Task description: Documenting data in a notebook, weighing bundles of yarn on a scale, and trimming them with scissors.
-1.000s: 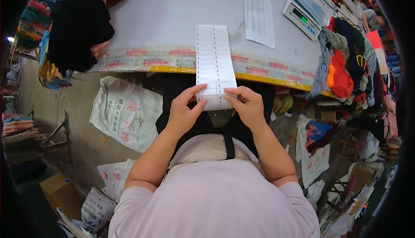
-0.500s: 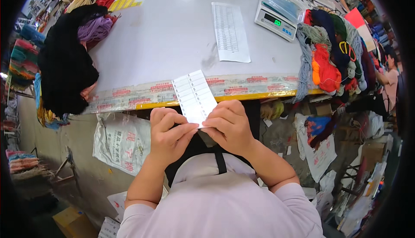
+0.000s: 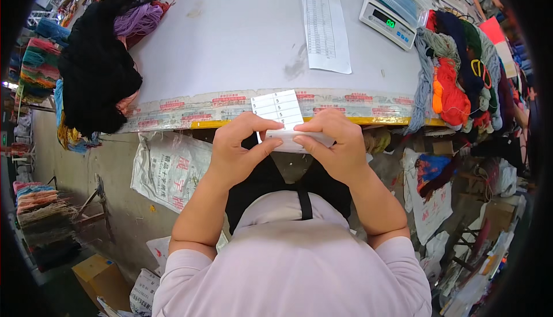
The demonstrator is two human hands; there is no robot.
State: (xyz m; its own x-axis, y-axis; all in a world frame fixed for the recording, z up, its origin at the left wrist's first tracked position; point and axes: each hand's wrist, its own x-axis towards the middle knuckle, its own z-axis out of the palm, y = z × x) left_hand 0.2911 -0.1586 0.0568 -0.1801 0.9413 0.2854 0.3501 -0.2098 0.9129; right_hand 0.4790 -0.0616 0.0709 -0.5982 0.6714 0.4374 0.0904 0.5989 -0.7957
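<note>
We hold a folded white label strip [image 3: 286, 122] in both hands, just off the near edge of the worktop [image 3: 242, 35] and in front of our chest. Our left hand [image 3: 236, 151] closes its grip on the strip's left part, thumb lying along the folded edge; our right hand [image 3: 337, 147] closes its grip on the right part, fingers curled over the fold. The free end of the strip stands up above the fingers, showing a grid of small cells, and it overlaps our view of the worktop's taped near edge. On the worktop a printed sheet [image 3: 325, 29] lies flat toward the far right, with a scale [image 3: 387, 22] just beside it at the far right edge. Coloured yarn [image 3: 461, 63] is heaped along the right edge and hangs over it. Black yarn [image 3: 95, 75] spills over the left edge, with purple yarn [image 3: 135, 19] touching it at the far left corner. Under the near edge a printed sack [image 3: 170, 170] hangs.
</note>
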